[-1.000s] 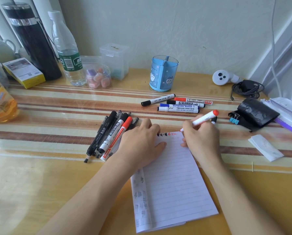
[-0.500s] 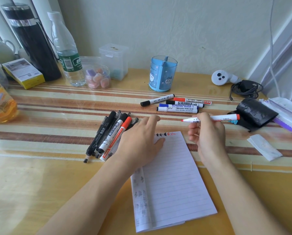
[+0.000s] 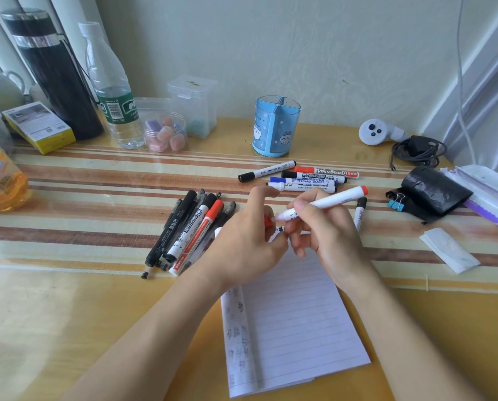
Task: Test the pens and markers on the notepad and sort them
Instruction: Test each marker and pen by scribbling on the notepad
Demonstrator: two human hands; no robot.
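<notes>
One marker (image 3: 331, 199) lies in right hand (image 3: 333, 237), cap (image 3: 268, 221) in left hand (image 3: 242, 244).

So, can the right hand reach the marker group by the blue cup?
Probably yes: the right hand, gripping the red-ended marker, is just in front of that marker group, nothing between; the left hand pinches its red cap.

Tabletop (image 3: 68, 314) yellow-tan, far half banded in brown and cream stripes. Notepad (image 3: 294, 328) white, thin grey ruled lines, dark scribbles down left margin. Marker (image 3: 329, 201) white barrel, orange-red end; cap (image 3: 268, 221) red. Pen holder (image 3: 275, 128) light blue, white cartoon animals. Bottle (image 3: 117, 111) clear, green label. Flask (image 3: 56, 88) black, silver band. Binder clips (image 3: 396, 202) blue. Pouch (image 3: 433, 192) black.
</notes>
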